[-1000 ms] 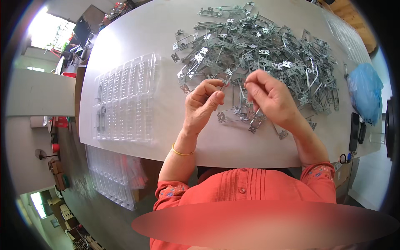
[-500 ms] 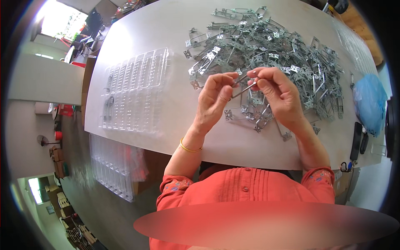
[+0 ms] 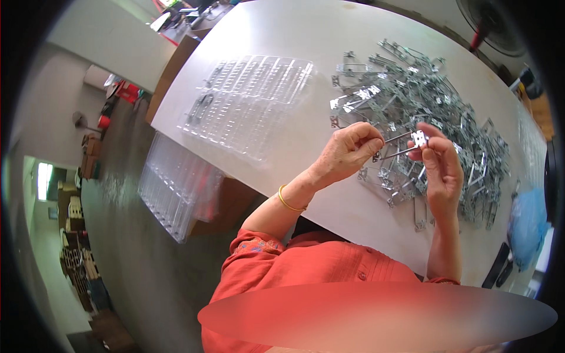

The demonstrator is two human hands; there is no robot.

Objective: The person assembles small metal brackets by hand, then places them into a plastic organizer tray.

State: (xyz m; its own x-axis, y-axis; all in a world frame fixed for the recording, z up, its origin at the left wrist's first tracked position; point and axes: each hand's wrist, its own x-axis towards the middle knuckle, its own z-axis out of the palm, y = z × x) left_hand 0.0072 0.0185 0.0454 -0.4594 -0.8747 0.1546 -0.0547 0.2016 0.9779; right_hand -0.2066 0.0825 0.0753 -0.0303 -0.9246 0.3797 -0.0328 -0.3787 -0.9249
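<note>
The left hand [image 3: 346,152] and right hand [image 3: 441,166] pinch a metal bracket [image 3: 418,139], seemingly by opposite ends, near a pile of brackets [image 3: 425,91].

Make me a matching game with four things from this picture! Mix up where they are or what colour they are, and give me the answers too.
Things:
1. Bracelet
2. Plastic bag
3. Lifted metal piece
4. Big pile of metal parts

Places and colours:
A. Held between the left hand and the right hand
B. Heaped on the white table
C. Yellow, around the left wrist
D. Blue, near the right edge of the picture

Right pairs: 1-C, 2-D, 3-A, 4-B
</note>
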